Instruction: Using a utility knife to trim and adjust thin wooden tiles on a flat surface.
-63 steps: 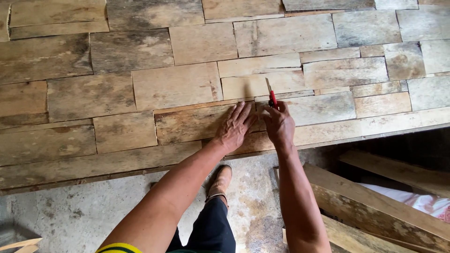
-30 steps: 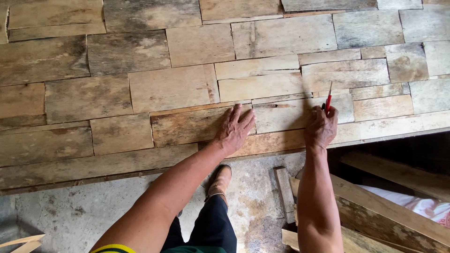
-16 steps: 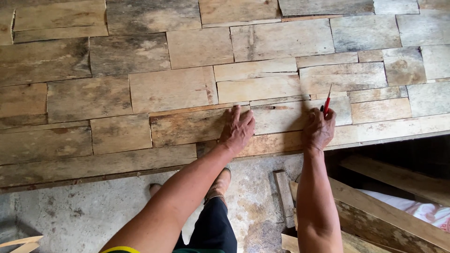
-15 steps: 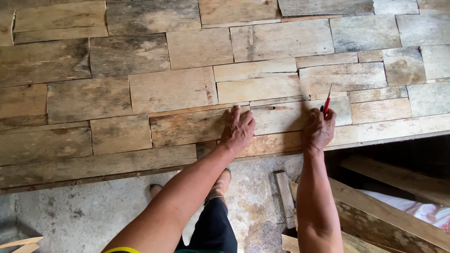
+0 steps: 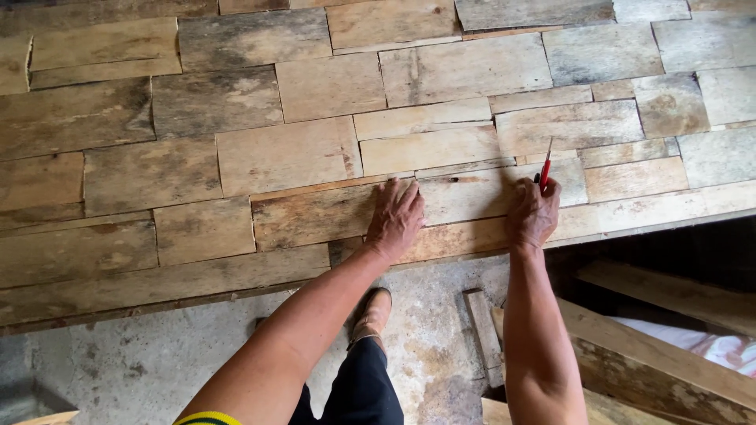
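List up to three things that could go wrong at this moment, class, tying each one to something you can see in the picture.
1. The right hand holds a red pencil on a pale wooden strip that only the left hand steadies; if that hand slips, the mark may wander.
2. The patchwork wood surface looks rough, so splinters are possible.
3. Loose planks lie on the floor near the shoe, a likely trip hazard.

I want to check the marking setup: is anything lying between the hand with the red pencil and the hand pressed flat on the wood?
Nothing visible: only bare wooden panel lies between the right hand, gripping the red pencil, and the flat left hand.
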